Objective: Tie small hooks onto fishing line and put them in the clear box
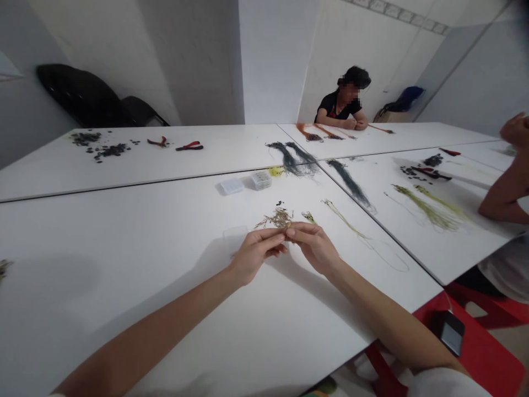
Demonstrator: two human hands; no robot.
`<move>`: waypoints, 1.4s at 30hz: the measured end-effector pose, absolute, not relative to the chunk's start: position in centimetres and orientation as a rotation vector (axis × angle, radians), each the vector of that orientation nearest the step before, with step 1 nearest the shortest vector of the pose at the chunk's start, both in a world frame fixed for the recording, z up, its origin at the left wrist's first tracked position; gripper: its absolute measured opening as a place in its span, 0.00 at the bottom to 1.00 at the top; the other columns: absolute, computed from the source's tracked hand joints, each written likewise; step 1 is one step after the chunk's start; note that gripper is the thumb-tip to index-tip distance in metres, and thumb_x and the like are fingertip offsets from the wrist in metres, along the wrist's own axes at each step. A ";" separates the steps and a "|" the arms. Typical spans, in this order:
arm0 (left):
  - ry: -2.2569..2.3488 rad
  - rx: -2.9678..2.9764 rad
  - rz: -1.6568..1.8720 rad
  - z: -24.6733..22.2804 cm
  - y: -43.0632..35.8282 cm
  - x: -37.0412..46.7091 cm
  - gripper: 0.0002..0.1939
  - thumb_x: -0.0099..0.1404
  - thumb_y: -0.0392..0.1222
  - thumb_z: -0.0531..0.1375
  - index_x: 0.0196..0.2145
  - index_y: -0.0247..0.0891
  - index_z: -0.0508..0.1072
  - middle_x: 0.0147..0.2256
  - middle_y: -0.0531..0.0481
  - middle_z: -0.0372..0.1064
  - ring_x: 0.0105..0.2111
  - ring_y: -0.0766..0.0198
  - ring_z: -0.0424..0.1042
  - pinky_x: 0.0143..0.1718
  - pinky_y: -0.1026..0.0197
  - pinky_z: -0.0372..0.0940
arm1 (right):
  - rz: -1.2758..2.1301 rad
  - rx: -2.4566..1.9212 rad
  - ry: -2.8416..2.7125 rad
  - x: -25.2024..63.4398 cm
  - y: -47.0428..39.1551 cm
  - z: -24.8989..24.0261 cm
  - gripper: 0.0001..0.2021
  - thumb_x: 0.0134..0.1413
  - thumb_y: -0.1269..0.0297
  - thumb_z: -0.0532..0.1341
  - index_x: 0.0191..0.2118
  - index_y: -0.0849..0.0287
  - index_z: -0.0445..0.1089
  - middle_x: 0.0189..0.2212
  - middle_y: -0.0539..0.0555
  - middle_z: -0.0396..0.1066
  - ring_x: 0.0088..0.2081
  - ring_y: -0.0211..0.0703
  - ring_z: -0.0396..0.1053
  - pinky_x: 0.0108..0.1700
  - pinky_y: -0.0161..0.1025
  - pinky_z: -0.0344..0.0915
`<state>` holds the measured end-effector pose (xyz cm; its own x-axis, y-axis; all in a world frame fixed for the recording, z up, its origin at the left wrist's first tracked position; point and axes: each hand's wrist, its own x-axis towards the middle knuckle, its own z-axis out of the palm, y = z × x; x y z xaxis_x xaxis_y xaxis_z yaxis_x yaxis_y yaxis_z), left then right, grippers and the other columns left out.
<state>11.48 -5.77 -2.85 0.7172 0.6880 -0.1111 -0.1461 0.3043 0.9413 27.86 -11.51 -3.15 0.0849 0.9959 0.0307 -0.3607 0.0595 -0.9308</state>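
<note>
My left hand and my right hand meet over the white table, fingertips pinched together. A small yellow-green loop shows at the right fingertips; the rest of what the fingers hold is hidden. Just beyond them lies a loose pile of thin brownish-gold pieces, with a few tiny black bits behind it. Beside my right hand is a small yellow-green bundle with dark ends. A clear, flat plastic piece lies behind my left hand.
Farther back are a clear lid, a clear compartment box, and dark cord bundles. Yellow-green cords stretch to the right. Red-handled pliers lie on the far table. One person sits opposite; another's arm rests at right.
</note>
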 end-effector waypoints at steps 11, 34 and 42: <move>0.534 1.203 0.616 -2.9 -6.2 12.0 0.08 0.63 0.42 0.64 0.33 0.34 0.80 0.34 0.47 0.73 0.35 0.65 0.66 0.41 0.60 0.60 | 1.361 -0.844 -0.801 27.4 -11.4 -3.6 0.04 0.48 0.64 0.69 0.29 0.59 0.77 0.24 0.51 0.72 0.27 0.39 0.66 0.37 0.42 0.60; 0.554 1.443 0.691 -3.1 -6.4 11.7 0.08 0.63 0.43 0.63 0.32 0.36 0.80 0.29 0.49 0.72 0.33 0.63 0.67 0.40 0.59 0.62 | 1.400 -0.810 -0.839 27.4 -11.3 -3.8 0.05 0.50 0.63 0.69 0.29 0.57 0.77 0.23 0.51 0.71 0.27 0.42 0.67 0.35 0.43 0.60; 0.497 1.172 0.648 -3.2 -6.8 12.2 0.08 0.62 0.43 0.64 0.32 0.35 0.79 0.32 0.48 0.69 0.35 0.64 0.64 0.41 0.59 0.59 | 1.368 -0.858 -0.772 27.4 -11.3 -3.7 0.04 0.47 0.63 0.70 0.28 0.57 0.77 0.24 0.50 0.71 0.27 0.39 0.65 0.35 0.41 0.59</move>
